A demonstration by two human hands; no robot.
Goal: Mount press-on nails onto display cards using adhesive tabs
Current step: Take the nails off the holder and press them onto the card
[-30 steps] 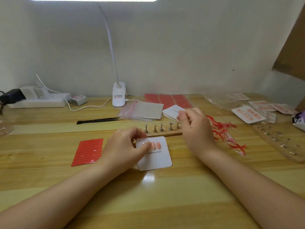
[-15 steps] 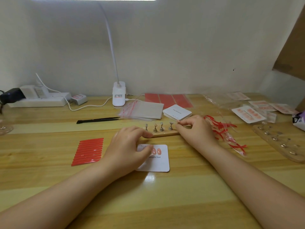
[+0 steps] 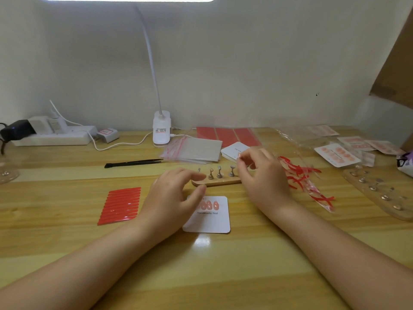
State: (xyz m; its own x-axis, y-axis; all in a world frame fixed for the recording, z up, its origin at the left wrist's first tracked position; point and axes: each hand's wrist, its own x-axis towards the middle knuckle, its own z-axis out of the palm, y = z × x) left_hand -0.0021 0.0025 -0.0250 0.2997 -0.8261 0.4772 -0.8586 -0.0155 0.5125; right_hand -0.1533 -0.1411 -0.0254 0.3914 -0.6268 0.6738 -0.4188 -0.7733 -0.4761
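Note:
A white display card (image 3: 210, 222) printed "Handmade Nail" lies flat on the table with three pink press-on nails (image 3: 209, 205) stuck along its top. Just behind it is a small wooden stand (image 3: 219, 182) with a row of bare metal pegs. My left hand (image 3: 176, 198) rests with fingers apart, fingertips at the stand's left end and thumb on the card's top left corner. My right hand (image 3: 261, 175) hovers over the stand's right end, thumb and forefinger pinched on what looks like a small pale nail. A sheet of red adhesive tabs (image 3: 120, 205) lies to the left.
Black tweezers (image 3: 136, 163), clear zip bags (image 3: 196, 151), a stack of blank cards (image 3: 232, 151) and red sheets (image 3: 228, 135) lie behind. Peeled red strips (image 3: 299, 175), a second peg board (image 3: 380, 193) and finished cards (image 3: 337, 154) fill the right. Lamp base (image 3: 161, 130) and power strip (image 3: 51, 137) stand at the back.
My right hand has lifted off the stand's right end with fingertips pinched. My left hand has spread, its fingers reaching to the stand's left end. The card has stayed put.

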